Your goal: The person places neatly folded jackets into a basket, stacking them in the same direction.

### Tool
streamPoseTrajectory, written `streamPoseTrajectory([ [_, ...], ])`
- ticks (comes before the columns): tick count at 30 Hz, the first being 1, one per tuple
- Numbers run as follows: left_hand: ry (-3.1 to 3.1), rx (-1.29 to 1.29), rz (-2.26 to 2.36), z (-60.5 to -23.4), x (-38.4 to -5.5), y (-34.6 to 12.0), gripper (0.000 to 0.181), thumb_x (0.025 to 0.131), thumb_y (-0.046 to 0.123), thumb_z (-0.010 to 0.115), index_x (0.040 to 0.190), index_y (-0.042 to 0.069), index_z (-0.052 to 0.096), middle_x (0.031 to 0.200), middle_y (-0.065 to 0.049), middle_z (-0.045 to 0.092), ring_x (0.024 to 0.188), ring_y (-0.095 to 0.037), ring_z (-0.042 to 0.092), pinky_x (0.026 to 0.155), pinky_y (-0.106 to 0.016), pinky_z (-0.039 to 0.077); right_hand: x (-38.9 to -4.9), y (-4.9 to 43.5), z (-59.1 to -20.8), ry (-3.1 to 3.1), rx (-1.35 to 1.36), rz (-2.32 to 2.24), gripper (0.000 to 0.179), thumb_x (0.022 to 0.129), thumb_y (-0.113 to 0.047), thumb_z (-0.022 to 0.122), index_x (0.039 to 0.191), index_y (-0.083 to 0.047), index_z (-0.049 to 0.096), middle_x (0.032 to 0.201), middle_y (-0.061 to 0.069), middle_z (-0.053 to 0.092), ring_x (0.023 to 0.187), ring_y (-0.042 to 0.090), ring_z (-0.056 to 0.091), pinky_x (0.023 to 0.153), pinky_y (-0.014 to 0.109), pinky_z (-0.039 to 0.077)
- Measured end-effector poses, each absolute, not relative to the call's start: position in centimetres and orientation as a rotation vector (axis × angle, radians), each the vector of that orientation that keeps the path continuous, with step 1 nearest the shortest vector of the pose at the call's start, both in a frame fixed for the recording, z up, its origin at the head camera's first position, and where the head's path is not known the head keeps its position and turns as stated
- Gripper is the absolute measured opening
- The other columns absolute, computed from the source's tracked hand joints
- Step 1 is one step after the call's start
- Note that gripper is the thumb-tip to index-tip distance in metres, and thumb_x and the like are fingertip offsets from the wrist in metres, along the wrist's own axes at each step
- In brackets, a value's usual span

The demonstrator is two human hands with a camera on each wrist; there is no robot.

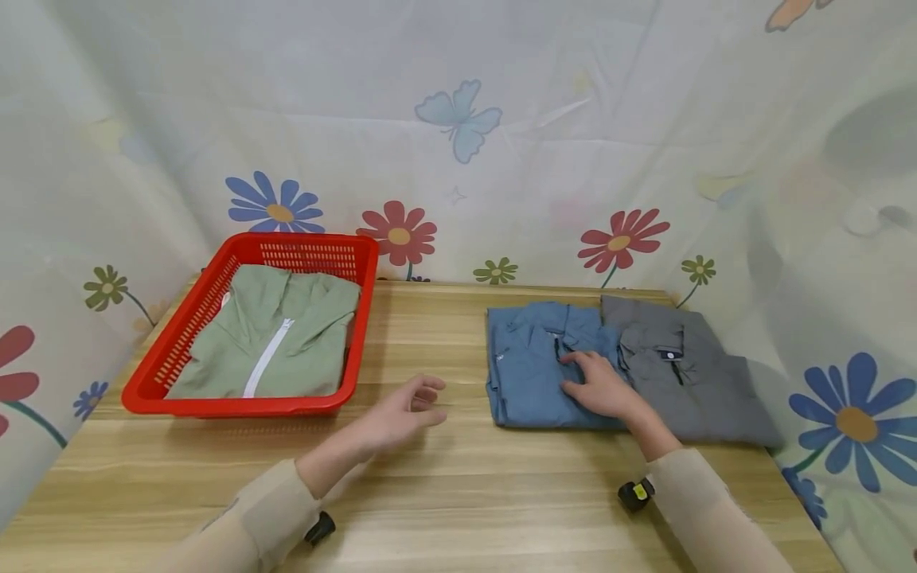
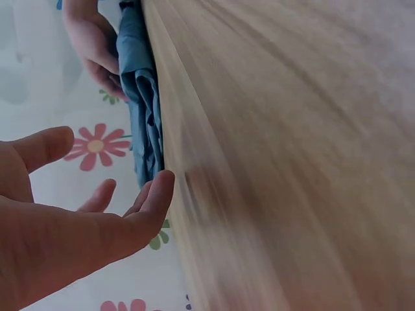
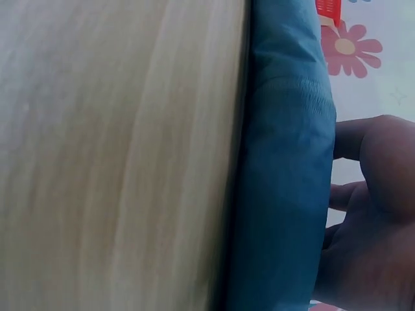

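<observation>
Head view: my right hand (image 1: 602, 386) sits low over the folded blue collared top (image 1: 526, 390), fingers loosely spread and grasping nothing, the grey top (image 1: 723, 398) just beside it, while my left hand (image 1: 397, 414) hangs above the wooden table (image 1: 458, 485) between the blue cloth and the red basket (image 1: 229, 407), forearm slanting inward. Left wrist view: thumb and fingers wide, nothing between them, the blue fold beyond my fingertips. Right wrist view: my bent fingers are at the fold's upper face, but how firmly they press I can't tell.
</observation>
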State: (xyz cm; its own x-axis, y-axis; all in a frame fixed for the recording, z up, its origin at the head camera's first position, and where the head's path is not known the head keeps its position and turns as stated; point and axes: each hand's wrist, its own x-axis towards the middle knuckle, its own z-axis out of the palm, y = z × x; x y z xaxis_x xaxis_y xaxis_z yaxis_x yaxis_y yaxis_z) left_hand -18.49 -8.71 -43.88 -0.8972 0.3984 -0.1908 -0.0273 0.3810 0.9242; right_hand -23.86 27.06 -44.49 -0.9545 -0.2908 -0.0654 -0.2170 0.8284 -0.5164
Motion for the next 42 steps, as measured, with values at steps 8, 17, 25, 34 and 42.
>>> streamPoseTrajectory([
  [8,2.247,0.263,1.579,-44.1,-19.4,-8.5,0.046,0.092,0.027,0.065,0.133,0.010,0.050,0.131,-0.015,0.051,0.120,-0.029,0.049,0.098,-0.049,0.040,-24.0,25.4,-44.5,2.868,-0.478,-0.795,0.043,0.094,-0.021,0.060,0.132,-0.001,0.053,0.136,0.027,0.042,0.128,0.046,0.034,0.100,0.059,0.032],
  [17,2.251,0.183,1.652,-44.4,-20.0,-8.0,0.050,0.092,0.024,0.065,0.136,0.007,0.048,0.135,-0.021,0.047,0.121,-0.033,0.047,0.098,-0.049,0.040,-24.3,23.8,-44.8,2.838,-0.556,-0.825,0.043,0.093,-0.025,0.064,0.130,-0.007,0.056,0.134,0.022,0.045,0.127,0.040,0.038,0.100,0.056,0.034],
  [25,2.240,0.124,1.708,-44.5,-20.7,-8.0,0.055,0.092,0.023,0.065,0.139,0.006,0.043,0.138,-0.025,0.042,0.124,-0.036,0.044,0.099,-0.050,0.039,-24.2,22.2,-44.7,2.802,-0.602,-0.868,0.042,0.092,-0.027,0.065,0.129,-0.009,0.057,0.132,0.020,0.045,0.126,0.039,0.040,0.100,0.056,0.034],
  [34,2.210,0.058,1.761,-44.5,-21.4,-8.2,0.057,0.095,0.027,0.061,0.143,0.007,0.038,0.142,-0.027,0.038,0.127,-0.036,0.041,0.101,-0.051,0.037,-24.0,20.4,-44.3,2.766,-0.617,-0.895,0.040,0.092,-0.029,0.066,0.127,-0.011,0.059,0.131,0.016,0.047,0.123,0.035,0.042,0.099,0.053,0.036],
  [42,2.227,0.018,1.800,-44.6,-21.7,-8.3,0.055,0.097,0.032,0.055,0.143,0.009,0.037,0.137,-0.021,0.044,0.124,-0.033,0.045,0.101,-0.049,0.037,-24.0,19.4,-44.5,2.736,-0.659,-0.938,0.038,0.093,-0.027,0.065,0.126,-0.010,0.060,0.130,0.012,0.051,0.120,0.032,0.047,0.098,0.049,0.040],
])
